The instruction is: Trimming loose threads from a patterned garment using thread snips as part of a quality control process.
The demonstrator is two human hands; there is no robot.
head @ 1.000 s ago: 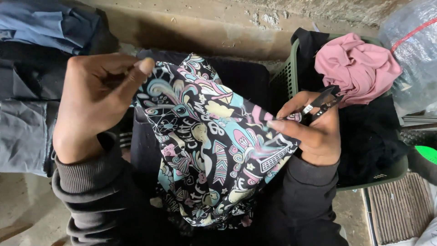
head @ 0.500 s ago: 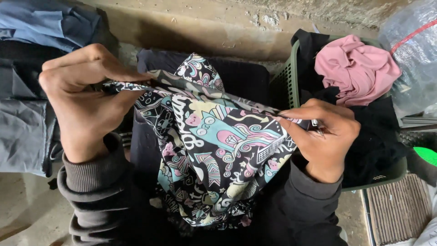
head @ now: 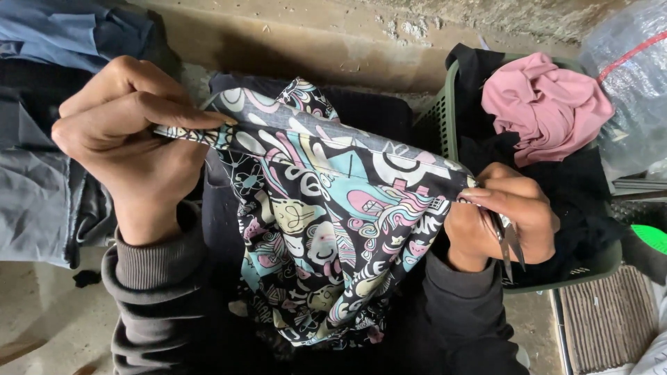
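Close up, two dark grey sleeves (head: 160, 292) at the bottom, cuffs bunched at the wrists. Just above, a patterned cloth (head: 326, 243) with black, teal, pink and cream cartoon shapes, hanging down between both hands. Left hand (head: 132, 146) clenched on the left end of the cloth's top edge, fingers (head: 174, 114) pinching it tight. Right hand (head: 504, 215) gripping the right end of that same edge, and also holding small metal scissors (head: 511, 243) pointing down. Top edge pulled straight between the two hands. Beside the right hand, a green basket (head: 438, 118) with black clothes and a pink cloth (head: 549, 104) on top. Farther left, a blue-grey pile of clothes (head: 42, 139). Farthest back, a dusty concrete ledge (head: 313, 35).
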